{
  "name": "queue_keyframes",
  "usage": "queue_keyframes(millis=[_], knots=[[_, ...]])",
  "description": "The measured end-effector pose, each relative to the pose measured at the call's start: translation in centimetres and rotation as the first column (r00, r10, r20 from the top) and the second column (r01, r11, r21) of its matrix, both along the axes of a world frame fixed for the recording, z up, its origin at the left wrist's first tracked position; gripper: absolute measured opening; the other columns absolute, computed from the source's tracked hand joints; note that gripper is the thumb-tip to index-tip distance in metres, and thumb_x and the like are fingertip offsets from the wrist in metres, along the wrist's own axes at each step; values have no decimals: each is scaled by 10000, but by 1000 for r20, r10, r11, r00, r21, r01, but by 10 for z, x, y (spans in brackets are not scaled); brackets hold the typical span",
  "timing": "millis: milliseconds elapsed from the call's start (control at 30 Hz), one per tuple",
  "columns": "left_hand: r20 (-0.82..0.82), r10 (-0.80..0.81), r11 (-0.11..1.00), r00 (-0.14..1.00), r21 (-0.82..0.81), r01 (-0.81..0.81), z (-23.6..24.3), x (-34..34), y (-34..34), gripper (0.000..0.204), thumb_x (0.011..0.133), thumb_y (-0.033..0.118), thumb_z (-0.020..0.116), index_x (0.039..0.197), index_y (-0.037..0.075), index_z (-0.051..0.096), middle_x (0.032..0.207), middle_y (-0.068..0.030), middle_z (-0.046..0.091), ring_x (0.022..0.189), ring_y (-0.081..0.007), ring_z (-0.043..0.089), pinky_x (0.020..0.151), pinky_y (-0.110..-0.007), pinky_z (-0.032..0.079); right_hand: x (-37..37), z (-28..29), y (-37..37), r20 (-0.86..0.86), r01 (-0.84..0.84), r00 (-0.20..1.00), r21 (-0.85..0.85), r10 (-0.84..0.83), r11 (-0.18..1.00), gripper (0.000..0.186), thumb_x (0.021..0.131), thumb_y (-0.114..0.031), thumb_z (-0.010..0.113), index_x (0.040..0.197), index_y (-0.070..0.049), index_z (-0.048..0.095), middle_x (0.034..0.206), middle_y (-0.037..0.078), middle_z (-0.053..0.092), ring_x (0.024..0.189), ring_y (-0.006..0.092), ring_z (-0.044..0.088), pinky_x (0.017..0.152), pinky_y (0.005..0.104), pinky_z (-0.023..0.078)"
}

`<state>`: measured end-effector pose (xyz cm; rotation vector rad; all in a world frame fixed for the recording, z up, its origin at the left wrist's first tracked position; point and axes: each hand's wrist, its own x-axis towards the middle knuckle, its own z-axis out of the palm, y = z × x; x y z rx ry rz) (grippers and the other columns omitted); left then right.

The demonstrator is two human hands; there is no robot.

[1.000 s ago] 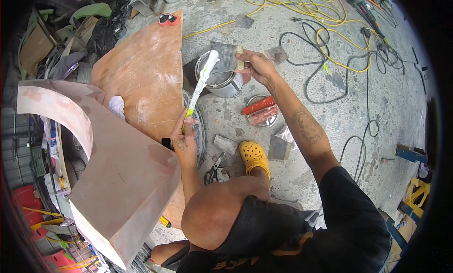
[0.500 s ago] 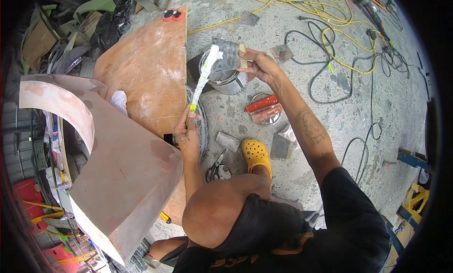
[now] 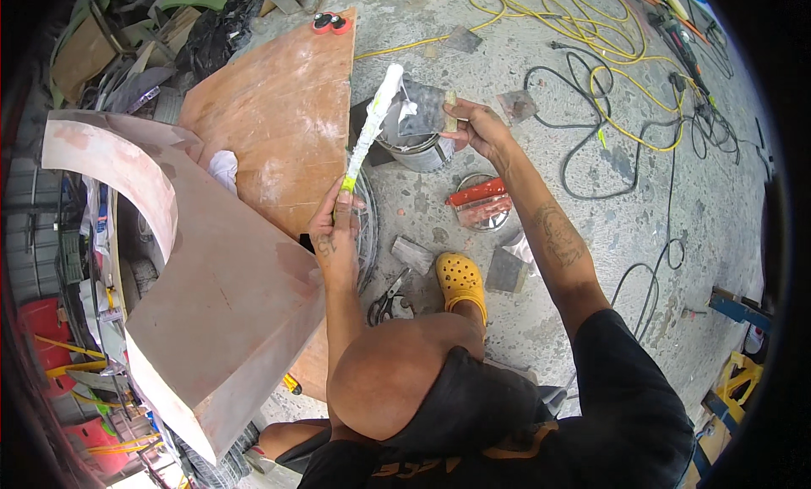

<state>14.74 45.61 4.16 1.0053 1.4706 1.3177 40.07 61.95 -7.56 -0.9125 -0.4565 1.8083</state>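
Observation:
My left hand [image 3: 334, 225] grips the yellow-green lower end of a stick [image 3: 368, 136] thickly coated in white paste. Pinched at its pale edge by my right hand [image 3: 481, 127] is a flat grey spreader [image 3: 427, 109] with a dab of the same paste near its far-left edge. The stick's coated upper end stands just left of the spreader. Both are over a round can [image 3: 425, 158] on the floor, whose opening is partly hidden by the spreader. A curved, primed fender-like panel [image 3: 236, 278] lies to the left of my left forearm.
A wooden board [image 3: 270, 125] lies behind the panel, with a red-and-black item [image 3: 332, 22] at its far corner. A lid with a red tool [image 3: 477, 193], scissors [image 3: 389, 296] and a grey sheet [image 3: 505, 271] lie near my yellow clog [image 3: 460, 278]. Yellow cable [image 3: 583, 24] coils at far right.
The stick and the spreader have come slightly apart, and the white dab now shows on the spreader's edge. The whole view has shifted a little.

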Motion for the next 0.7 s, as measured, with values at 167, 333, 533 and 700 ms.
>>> queue_keyframes(millis=[167,333,533,700], knots=[[186,22,1000,982,18,-25,-15,-8,-1,364,1026,166,585,1331,-32,598,845,-23,629,543,-23,368,494,-193,300,1,6,-3,-22,-67,997,48,68,997,617,928,-14,643,1423,171,325,1138,185,645,905,235,710,764,348,664],[363,16,999,932,-38,-2,-32,-8,1,325,1033,129,553,1293,-60,601,845,-46,620,540,-29,368,508,-193,320,7,2,2,170,-34,985,41,27,999,452,918,-23,648,1303,159,497,1057,167,675,867,217,708,699,345,665],[204,25,992,979,-127,1,-38,0,14,233,1015,143,563,1143,-41,627,775,-9,585,560,-25,388,517,-193,335,22,7,-3,185,35,981,94,-52,995,411,917,-10,630,1279,156,525,1093,177,671,880,236,709,689,350,667],[-848,-55,931,526,148,335,-58,-3,86,713,922,273,668,1463,-79,366,1416,-380,446,1352,-486,417,1131,-506,329,37,-17,-19,96,130,986,77,-137,989,488,930,-21,630,1345,163,449,1203,178,616,1074,263,645,800,410,660]])
